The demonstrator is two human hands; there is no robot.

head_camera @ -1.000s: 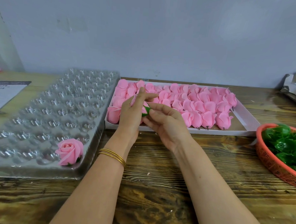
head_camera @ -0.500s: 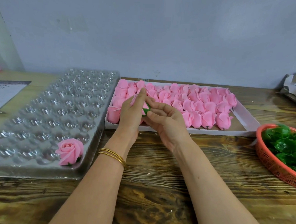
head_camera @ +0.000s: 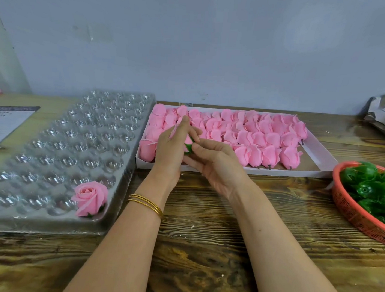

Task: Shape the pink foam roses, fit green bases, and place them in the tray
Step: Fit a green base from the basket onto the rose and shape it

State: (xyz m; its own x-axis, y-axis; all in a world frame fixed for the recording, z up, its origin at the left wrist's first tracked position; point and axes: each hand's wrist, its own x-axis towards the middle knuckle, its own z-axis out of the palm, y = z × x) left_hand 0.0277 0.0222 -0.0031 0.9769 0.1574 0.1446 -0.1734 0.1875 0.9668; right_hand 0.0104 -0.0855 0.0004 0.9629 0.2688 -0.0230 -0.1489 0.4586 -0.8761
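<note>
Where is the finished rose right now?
Head view, left side: the finished rose sits in the near-right corner pocket of the clear tray, beside the left forearm.

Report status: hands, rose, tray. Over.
Left hand holds pink rose; right hand pinches its green base. One finished rose in clear tray, near right corner. Nothing between hands and tray.

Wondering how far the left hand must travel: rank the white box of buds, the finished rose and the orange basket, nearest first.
From the left hand:
1. White box of buds, right behind it.
2. Finished rose, lower left in the clear tray.
3. Orange basket, far right.
</note>
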